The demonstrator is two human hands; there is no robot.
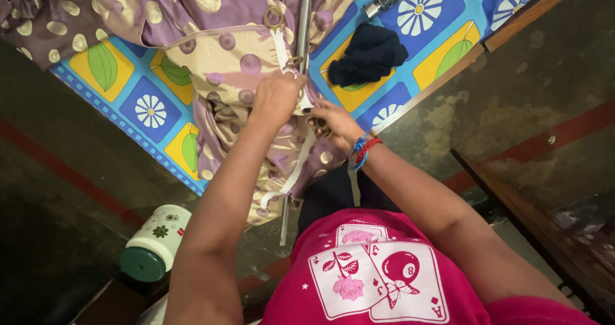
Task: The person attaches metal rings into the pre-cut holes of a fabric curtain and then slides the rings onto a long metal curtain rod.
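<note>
Both arms extended toward frame center; left hand (277, 97) closed in a fist-like pinch, right hand (333, 123) fingers curled, hands nearly touching.

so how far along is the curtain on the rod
Partly done: a couple of rings near the far end sit by the metal rod. In hand: the left hand and right hand work a ring at the white header tape. The tape below them looks unthreaded.
</note>
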